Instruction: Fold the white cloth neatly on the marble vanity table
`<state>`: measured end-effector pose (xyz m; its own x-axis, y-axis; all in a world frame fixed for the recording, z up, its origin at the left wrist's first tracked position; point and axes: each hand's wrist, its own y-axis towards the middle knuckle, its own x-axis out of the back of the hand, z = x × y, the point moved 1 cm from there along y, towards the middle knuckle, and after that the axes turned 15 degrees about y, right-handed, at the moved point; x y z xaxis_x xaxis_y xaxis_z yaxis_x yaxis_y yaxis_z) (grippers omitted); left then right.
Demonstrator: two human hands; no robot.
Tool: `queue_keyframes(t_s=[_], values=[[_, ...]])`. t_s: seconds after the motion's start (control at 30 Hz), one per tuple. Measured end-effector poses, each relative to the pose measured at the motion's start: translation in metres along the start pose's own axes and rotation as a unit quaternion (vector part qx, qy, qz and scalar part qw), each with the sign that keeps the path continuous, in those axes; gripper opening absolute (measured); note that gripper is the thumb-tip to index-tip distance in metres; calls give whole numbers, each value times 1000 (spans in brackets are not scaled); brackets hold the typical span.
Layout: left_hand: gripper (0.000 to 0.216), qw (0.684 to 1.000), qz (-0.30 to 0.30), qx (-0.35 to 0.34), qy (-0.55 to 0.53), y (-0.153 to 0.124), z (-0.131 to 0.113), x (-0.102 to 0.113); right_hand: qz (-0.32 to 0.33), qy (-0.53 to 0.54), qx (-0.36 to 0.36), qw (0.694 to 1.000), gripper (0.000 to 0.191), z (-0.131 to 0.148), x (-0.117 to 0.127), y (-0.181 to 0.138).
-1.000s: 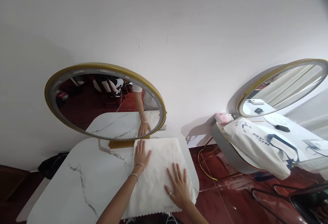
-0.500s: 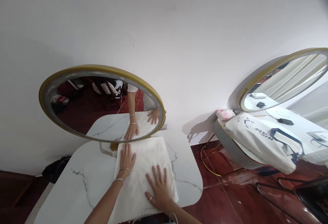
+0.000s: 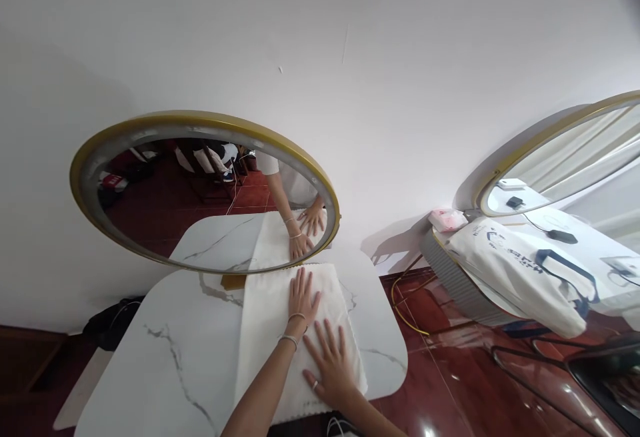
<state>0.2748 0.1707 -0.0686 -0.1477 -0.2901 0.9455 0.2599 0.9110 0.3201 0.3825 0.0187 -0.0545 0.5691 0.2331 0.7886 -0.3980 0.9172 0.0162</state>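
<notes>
A white cloth [image 3: 265,330] with a scalloped edge lies flat on the white marble-patterned table [image 3: 150,357]. My left hand [image 3: 303,298] rests palm down on its upper part, right of the middle, fingers stretched out. Lower and further right, my right hand [image 3: 334,367] presses flat on the same cloth with its fingers spread. The two hands are close together, the left wrist near the right fingertips. Neither hand grips anything. Both hands and the cloth are mirrored in the oval mirror [image 3: 210,118] behind the table.
At the right a second table [image 3: 575,220] carries a white cloth bag [image 3: 520,270], a pink tissue pack [image 3: 447,219] and a black adapter [image 3: 561,236]. Another gold-framed mirror [image 3: 565,170] stands there. A dark chair [image 3: 605,370] is at the lower right, a black bag [image 3: 113,324] at left.
My left hand has slid right across the cloth, from its left edge towards my right hand. My right hand stays spread on the cloth. The camera view has shifted slightly.
</notes>
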Motion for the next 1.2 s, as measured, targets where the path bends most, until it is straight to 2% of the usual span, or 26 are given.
queue_keyframes(t_s=[0.1,0.27,0.37,0.43,0.53,0.73,0.8,0.87,0.93,1.0,1.1,1.2], values=[[63,1000,-2,7,3,-12,37,9,28,15,12,999,72,25,-10,12],[61,999,-3,23,22,-29,106,24,89,74,27,993,73,83,-21,42],[61,999,0,23,26,-35,133,26,105,104,15,989,73,111,-24,56],[59,999,2,20,27,-36,136,24,102,107,6,989,74,120,-25,60],[53,1000,19,-4,13,-35,119,18,82,75,4,994,76,118,-31,56],[54,995,28,-80,-48,-25,56,8,21,-38,-33,999,75,72,-52,28],[56,994,28,-89,-60,-22,43,9,6,-62,-31,998,72,60,-54,19],[57,993,34,-94,-68,-22,40,11,-5,-76,-21,997,70,55,-52,13],[57,990,45,-111,-75,-24,49,15,-20,-86,-19,996,68,58,-51,12],[57,985,59,-140,-80,-27,70,20,-30,-91,-21,995,68,66,-52,15],[57,981,70,-166,-78,-35,112,29,-23,-80,-9,997,68,87,-66,27],[57,981,75,-163,-68,-42,157,38,-11,-58,0,998,69,113,-89,47]])
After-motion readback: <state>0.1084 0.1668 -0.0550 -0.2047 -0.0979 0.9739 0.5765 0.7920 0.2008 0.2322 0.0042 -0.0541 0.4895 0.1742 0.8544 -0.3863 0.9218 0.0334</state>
